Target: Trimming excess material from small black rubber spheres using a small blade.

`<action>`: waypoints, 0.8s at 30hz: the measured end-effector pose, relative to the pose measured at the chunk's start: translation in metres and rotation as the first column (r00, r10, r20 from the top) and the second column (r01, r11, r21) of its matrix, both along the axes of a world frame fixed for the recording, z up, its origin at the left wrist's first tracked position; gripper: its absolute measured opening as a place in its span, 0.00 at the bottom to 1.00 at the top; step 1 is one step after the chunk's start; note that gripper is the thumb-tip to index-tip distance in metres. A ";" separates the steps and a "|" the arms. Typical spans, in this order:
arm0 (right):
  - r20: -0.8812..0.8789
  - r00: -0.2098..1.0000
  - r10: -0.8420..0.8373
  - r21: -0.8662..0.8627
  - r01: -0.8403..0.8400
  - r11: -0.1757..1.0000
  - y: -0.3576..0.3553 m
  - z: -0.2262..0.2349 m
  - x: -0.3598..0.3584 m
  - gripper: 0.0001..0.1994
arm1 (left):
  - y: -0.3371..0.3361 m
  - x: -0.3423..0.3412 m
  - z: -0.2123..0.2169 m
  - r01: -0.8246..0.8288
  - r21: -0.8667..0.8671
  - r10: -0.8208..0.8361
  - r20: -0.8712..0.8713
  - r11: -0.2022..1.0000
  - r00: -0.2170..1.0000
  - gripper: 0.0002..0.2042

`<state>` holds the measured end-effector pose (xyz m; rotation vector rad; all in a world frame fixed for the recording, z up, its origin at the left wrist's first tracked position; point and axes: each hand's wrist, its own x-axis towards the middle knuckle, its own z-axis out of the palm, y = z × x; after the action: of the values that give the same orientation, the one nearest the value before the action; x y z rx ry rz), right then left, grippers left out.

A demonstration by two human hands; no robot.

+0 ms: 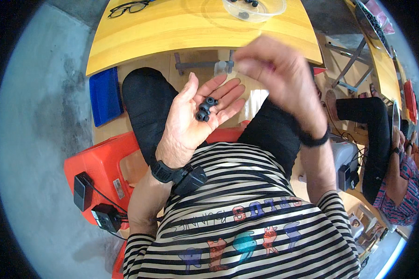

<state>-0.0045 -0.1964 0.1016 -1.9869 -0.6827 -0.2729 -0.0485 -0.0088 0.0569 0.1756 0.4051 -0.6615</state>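
My left hand (pixel 187 123) is palm up over my lap, its fingers spread. Several small black rounded pieces (pixel 205 109), rubber-like and with holes, lie in a cluster on that palm. To the right, my right hand (pixel 281 69) is raised near the table's front edge. Motion smears its fingers, which look bent. Whether anything is between them cannot be made out. On the table, beyond my right hand, stands a clear plastic tub (pixel 271 13) with a few similar black pieces (pixel 249 3) in it.
Black-framed glasses (pixel 128 8) lie on the yellow table (pixel 172 32). A blue tray (pixel 106 95) is below its left side. A red stool (pixel 95 160) with black cabled boxes (pixel 104 217) is at my left. At right, another person (pixel 398 186) sits by a second table (pixel 386 76).
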 end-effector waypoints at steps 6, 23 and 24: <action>-0.167 0.983 0.071 -0.316 -0.121 0.941 0.025 -0.005 -0.042 0.18 | -0.002 -0.002 0.004 0.101 0.065 -0.109 0.128 0.993 0.986 0.27; -0.408 0.893 0.189 0.404 -0.009 0.915 0.000 -0.026 -0.040 0.10 | -0.001 -0.011 0.000 0.201 0.266 -0.244 0.143 0.943 0.959 0.14; -0.408 0.894 0.188 0.403 -0.008 0.915 0.001 -0.026 -0.040 0.10 | -0.002 -0.011 0.002 0.202 0.265 -0.246 0.144 0.943 0.959 0.14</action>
<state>-0.0450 -0.1951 0.0752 -1.5421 -0.3950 0.1027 -0.0593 -0.0110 0.0585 0.5218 0.2993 -0.8123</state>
